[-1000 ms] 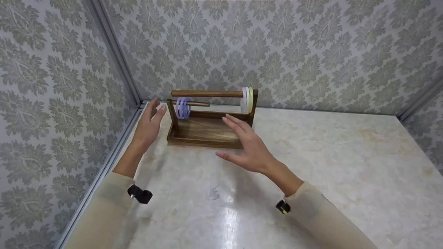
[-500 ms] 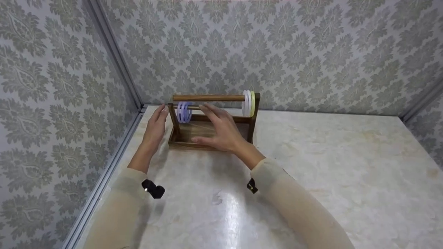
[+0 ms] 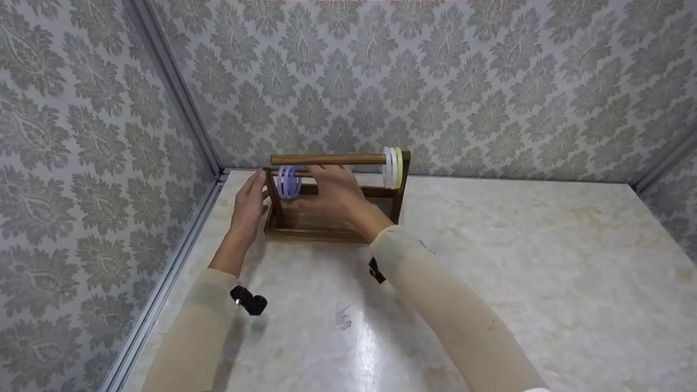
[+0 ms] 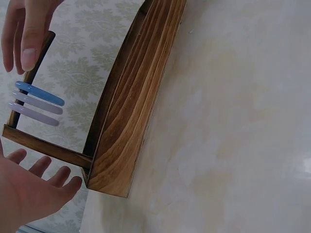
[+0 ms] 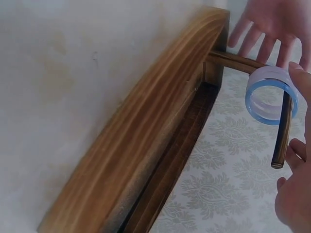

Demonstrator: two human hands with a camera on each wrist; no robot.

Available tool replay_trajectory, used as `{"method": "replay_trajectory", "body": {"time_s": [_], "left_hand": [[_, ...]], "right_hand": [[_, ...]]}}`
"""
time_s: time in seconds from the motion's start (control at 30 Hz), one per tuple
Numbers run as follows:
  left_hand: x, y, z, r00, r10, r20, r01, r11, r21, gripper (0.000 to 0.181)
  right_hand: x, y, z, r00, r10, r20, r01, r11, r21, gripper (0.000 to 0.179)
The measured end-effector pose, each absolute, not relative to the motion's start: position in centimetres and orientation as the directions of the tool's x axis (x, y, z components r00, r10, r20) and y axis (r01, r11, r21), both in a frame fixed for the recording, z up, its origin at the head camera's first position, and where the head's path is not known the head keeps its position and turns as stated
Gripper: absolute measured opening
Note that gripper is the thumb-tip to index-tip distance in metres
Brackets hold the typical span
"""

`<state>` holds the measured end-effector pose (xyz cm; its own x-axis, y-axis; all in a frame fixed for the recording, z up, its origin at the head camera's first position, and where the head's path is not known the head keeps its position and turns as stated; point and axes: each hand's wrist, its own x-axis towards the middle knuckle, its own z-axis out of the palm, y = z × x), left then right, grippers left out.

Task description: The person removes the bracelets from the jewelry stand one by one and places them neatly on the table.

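Note:
A small wooden rack (image 3: 321, 234) stands on the table with a tray base and two rods. On its short lower rod (image 5: 282, 141) hang several bangles (image 4: 38, 103), one blue and the others pale lavender. My left hand (image 3: 249, 209) is beside the left post (image 4: 48, 148), fingers extended and slightly bent; whether they touch the wood I cannot tell. My right hand (image 3: 337, 193) reaches over the tray around the short rod's free end, thumb and fingers apart, close to the bangles without visibly gripping them. White and yellow bangles (image 3: 393, 167) hang on the long upper rod (image 3: 326, 159) against the right post.
Behind the rack rises a patterned wall (image 3: 370, 81), with another panel (image 3: 98, 163) at the left. A metal strip (image 3: 163, 283) runs along the table's left edge. The pale marbled tabletop (image 3: 517, 261) stretches out to the right.
My right hand has moved left and inward, from the tray's right front to the short rod. My left hand has come closer to the left post. The bangles stay on their rods.

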<state>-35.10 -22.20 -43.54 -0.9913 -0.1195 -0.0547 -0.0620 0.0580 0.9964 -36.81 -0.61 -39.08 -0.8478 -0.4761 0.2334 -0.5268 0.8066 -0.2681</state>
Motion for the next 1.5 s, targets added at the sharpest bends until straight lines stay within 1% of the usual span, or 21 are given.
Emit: {"method": "replay_trajectory", "body": {"time_s": [0.07,0.17,0.4,0.57,0.7,0.9,1.13,1.23,1.33,1.5], "left_hand": [[-35.2,-22.0,-43.4,-0.991,-0.125,-0.054,-0.059,0.042,0.997,0.076],[-35.4,-21.7,-43.2,-0.991,-0.126,-0.047,-0.051,0.031,0.998,0.078],[-35.5,-21.3,-42.9,-0.991,-0.132,-0.03,-0.033,0.017,0.999,0.074],[-35.5,-21.3,-42.7,-0.985,-0.16,-0.06,-0.065,0.024,0.998,0.073],[-35.6,-21.4,-42.6,-0.981,-0.174,-0.083,-0.09,0.036,0.995,0.07],[-35.9,-21.5,-42.5,-0.98,-0.166,-0.107,-0.11,0.007,0.994,0.067],[-35.6,-21.4,-42.6,-0.982,-0.17,-0.082,-0.076,-0.041,0.996,0.064],[-35.4,-21.3,-42.6,-0.984,-0.16,-0.081,-0.074,-0.046,0.996,0.061],[-35.4,-21.3,-42.6,-0.983,-0.167,-0.081,-0.074,-0.05,0.996,0.058],[-35.5,-21.5,-42.7,-0.975,-0.2,-0.094,-0.086,-0.048,0.995,0.055]], "right_hand": [[-37.1,-0.9,-38.8,-0.862,-0.464,0.205,-0.506,0.821,-0.266,0.09],[-37.4,-1.4,-38.7,-0.865,-0.459,0.201,-0.499,0.824,-0.268,0.088],[-37.7,-2.2,-39.4,-0.845,-0.463,0.267,-0.528,0.8,-0.286,0.09],[-37.8,-2.4,-39.9,-0.827,-0.461,0.322,-0.548,0.788,-0.28,0.087],[-37.9,-2.4,-40.1,-0.822,-0.462,0.333,-0.553,0.786,-0.277,0.086],[-38.0,-2.4,-39.8,-0.827,-0.457,0.328,-0.542,0.803,-0.248,0.075],[-38.4,-2.1,-40.0,-0.81,-0.493,0.318,-0.571,0.786,-0.237,0.067],[-38.5,-1.8,-40.1,-0.804,-0.509,0.309,-0.581,0.784,-0.218,0.068],[-38.6,-1.7,-40.1,-0.803,-0.517,0.296,-0.583,0.783,-0.214,0.073],[-38.7,-1.9,-40.3,-0.806,-0.517,0.288,-0.583,0.778,-0.235,0.075]]}}
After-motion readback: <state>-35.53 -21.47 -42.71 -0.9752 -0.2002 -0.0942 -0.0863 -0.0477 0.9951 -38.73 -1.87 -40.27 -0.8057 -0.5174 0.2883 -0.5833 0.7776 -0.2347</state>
